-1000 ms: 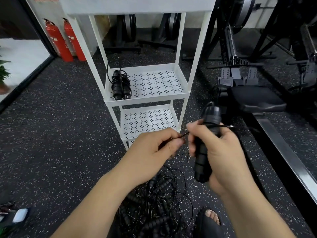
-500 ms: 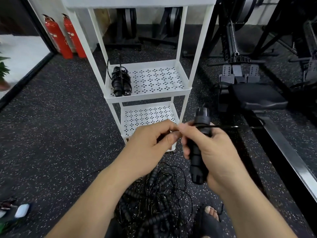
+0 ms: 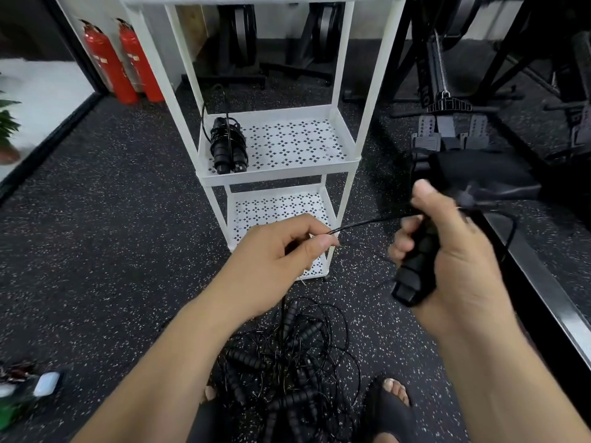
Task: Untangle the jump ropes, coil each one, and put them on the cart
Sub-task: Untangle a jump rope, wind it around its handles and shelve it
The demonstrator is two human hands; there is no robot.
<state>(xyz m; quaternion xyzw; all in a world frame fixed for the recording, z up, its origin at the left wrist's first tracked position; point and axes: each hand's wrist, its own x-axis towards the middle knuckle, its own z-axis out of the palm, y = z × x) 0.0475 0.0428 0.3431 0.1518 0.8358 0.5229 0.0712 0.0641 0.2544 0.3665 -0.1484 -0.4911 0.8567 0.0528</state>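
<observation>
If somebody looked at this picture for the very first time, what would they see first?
Two hands in the middle: the right hand grips a black handle, and the left hand pinches the thin cord stretched between them. Below lies a big tangle of jump ropes on the speckled floor. Behind stands a white cart with one coiled rope on its middle shelf.

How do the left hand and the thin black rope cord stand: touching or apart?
Touching. The head view shows the left hand pinching the thin black rope cord between its fingertips.
</observation>
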